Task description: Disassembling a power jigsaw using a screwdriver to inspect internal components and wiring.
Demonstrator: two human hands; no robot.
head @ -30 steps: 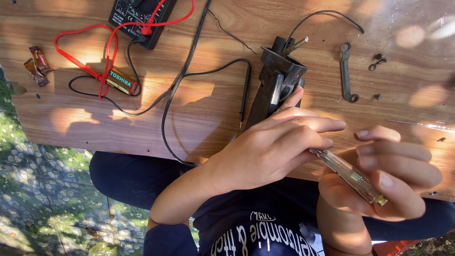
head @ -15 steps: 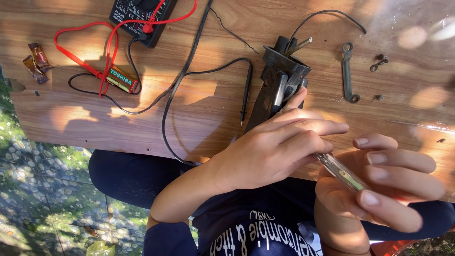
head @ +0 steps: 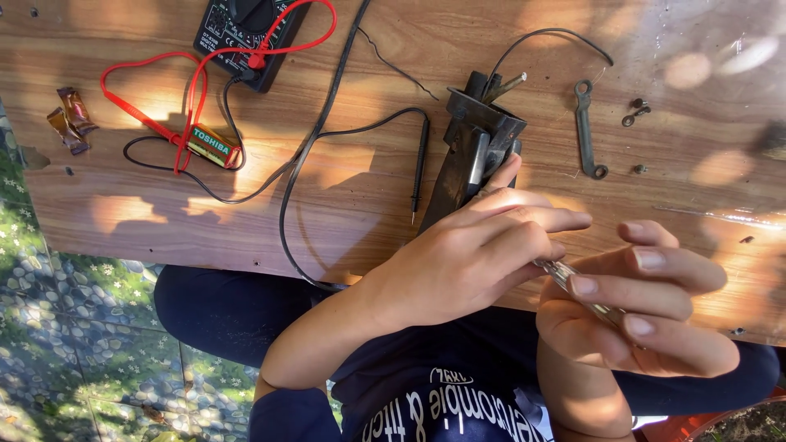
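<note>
Slim metal tool (head: pixel 591 299), glinting, held at the near right, just off the near edge of the wooden table (head: pixel 344 205). Pinched at its left end by the left hand (head: pixel 467 258), fingers closed around it; cradled along its length by the right hand (head: pixel 647 315), fingers curled over the shaft and grasping it. Both hands touching each other around the tool.

Just beyond the left hand, resting on the table: dark, blocky device (head: pixel 471 155) with a metal rod poking out at its far end and a thin black wire looping away to the right. Right of that, small flat metal wrench (head: pixel 586 127), with a few tiny screws (head: pixel 634 110) near it.

Left of the device, black probe (head: pixel 419 168) lying point toward the near edge, its lead curving off. Farther left, small battery (head: pixel 211 146) tangled in red lead (head: pixel 147 115). At the far edge, black multimeter (head: pixel 246 29). At the far left, 2 brown wrapped pieces (head: pixel 70 119).
</note>
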